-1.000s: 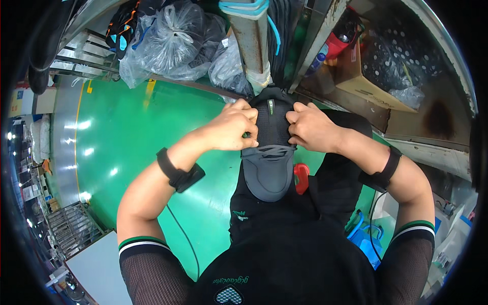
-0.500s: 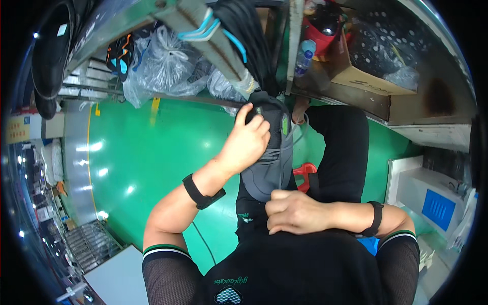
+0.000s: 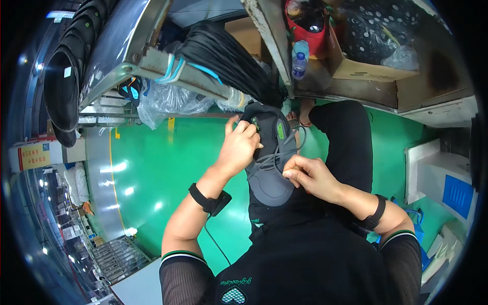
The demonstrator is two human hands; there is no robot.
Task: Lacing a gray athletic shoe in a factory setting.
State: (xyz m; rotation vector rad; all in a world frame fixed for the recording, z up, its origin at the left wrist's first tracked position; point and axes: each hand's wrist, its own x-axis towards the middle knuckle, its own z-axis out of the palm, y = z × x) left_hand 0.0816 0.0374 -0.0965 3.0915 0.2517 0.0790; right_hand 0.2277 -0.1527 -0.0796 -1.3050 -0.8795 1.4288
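The left hand point(image 3: 239, 147) is closed around the far end of a dark grey shoe upper point(image 3: 269, 157), fingers curled over its collar beside the small green tabs, thumb pressed on the near side. The right hand point(image 3: 310, 175) is pinched shut on the grey laces point(image 3: 277, 160), thumb and forefinger drawing a strand out over the right flank of the upper while the other fingers fold loosely under. The upper sits between the two hands above the person's lap, toe end pointing near, collar end pointing far.

Half a second ago the right hand lay lower, flat against the near end of the upper; it has since come up and to the right to take the laces. The left hand has kept its place at the far end, and the upper has turned so more of its laced top faces the camera.

Each wrist carries a black strap, and a thin cable hangs from the left wrist strap point(image 3: 209, 199). Just beyond the upper, a bundle of black laces point(image 3: 229, 58) hangs off a metal bench edge point(image 3: 168, 66). To the far left, clear plastic bags point(image 3: 168, 104) rest on the green floor point(image 3: 152, 162). Far right, under the bench, stand a plastic bottle point(image 3: 299, 61) and a cardboard box point(image 3: 366, 68). A white and blue machine point(image 3: 447, 183) stands at the right.
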